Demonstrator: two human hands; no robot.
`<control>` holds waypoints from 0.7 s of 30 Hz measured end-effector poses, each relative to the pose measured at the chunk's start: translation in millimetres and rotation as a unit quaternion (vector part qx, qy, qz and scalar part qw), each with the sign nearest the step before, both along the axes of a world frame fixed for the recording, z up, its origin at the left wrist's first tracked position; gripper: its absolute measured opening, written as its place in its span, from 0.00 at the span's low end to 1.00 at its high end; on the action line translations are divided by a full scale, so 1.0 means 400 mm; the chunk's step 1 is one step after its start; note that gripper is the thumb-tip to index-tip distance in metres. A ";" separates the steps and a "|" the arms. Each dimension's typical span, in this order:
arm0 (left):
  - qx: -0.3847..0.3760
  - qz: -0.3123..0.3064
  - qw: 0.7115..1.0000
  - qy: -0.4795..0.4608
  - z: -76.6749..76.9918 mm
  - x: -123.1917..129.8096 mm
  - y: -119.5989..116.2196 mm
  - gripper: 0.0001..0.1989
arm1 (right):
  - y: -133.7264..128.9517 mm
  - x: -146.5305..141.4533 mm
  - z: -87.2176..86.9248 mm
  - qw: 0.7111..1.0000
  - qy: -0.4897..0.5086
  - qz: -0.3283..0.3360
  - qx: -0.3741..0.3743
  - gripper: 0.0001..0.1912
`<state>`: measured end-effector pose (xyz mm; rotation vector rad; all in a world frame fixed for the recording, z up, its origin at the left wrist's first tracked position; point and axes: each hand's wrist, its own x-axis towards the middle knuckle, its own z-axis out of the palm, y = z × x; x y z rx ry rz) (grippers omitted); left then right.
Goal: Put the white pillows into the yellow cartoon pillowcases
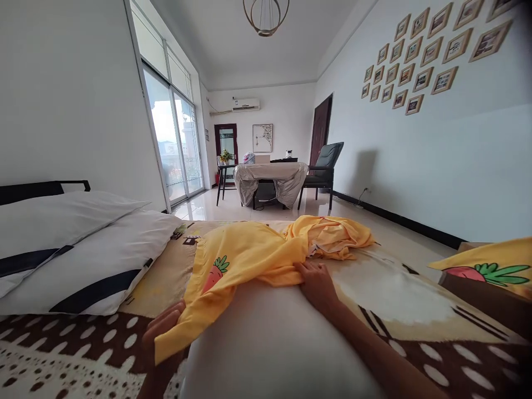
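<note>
A yellow pillowcase-like cloth point(249, 249) with a pink carrot print lies over the far end of a white pillow point(270, 343). My left hand point(165, 324) grips the cloth's near left corner, its fingers partly behind the fabric. On the right, my right hand point(316, 282) has its fingers closed on the cloth's near edge, beside the pillow. Beyond that hand, the rest of the cloth is bunched in a crumpled heap.
Two white pillows point(108, 260) with dark bands lie on the left of the patterned bed cover point(415, 299). Another yellow printed cloth point(494, 266) hangs over a brown box at the right. A covered table point(270, 172) and dark chair point(326, 166) stand beyond the bed.
</note>
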<state>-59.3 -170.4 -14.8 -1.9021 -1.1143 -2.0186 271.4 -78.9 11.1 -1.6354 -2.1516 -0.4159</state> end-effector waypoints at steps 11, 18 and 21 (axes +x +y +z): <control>-0.035 -0.011 0.966 0.256 -0.003 -0.100 -0.099 0.19 | -0.218 0.158 -0.014 0.940 -0.016 0.225 0.257 0.12; -0.130 -0.051 0.942 0.305 -0.003 -0.120 -0.141 0.22 | -0.246 0.214 -0.060 0.981 -0.030 0.165 0.098 0.11; -0.090 -0.001 0.947 0.309 0.082 -0.137 -0.166 0.17 | -0.251 0.259 0.006 0.969 -0.001 0.159 0.188 0.08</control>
